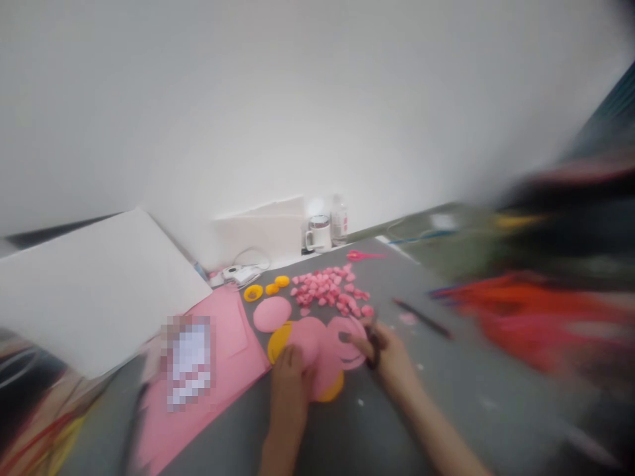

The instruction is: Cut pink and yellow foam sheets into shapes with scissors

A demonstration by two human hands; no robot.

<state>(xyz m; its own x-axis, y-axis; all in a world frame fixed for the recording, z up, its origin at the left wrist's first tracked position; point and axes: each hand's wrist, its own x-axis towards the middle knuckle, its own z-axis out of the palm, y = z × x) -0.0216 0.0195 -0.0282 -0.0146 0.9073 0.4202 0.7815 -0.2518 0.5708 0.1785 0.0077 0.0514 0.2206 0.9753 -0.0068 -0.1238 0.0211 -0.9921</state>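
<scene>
My left hand (pixel 289 370) grips a pink paper cutout (pixel 327 378) of rounded lobes, thumb and fingers closed at its left side. Yellow rounded pieces (pixel 278 340) show from beneath its edges. In my right hand (pixel 391 357) is a pair of dark-handled scissors (pixel 376 347), fingers through or around the loops. The scissors lie at the cutout's right lobe, where a curved dark gap shows; blur hides the blades. A separate pink paper circle (pixel 272 314) lies just beyond my left hand. Past it is a heap of small pink pieces (pixel 325 289).
Pink sheets (pixel 238 370) lie at left beside a large white board (pixel 99 284). Yellow pieces (pixel 253 293), pink scissors (pixel 364 255) and a dark pencil-like stick (pixel 424 317) lie on the grey table (pixel 446 410). A white mug (pixel 320 235) and bottle (pixel 339 219) stand behind. Red material (pixel 526 317) is at right.
</scene>
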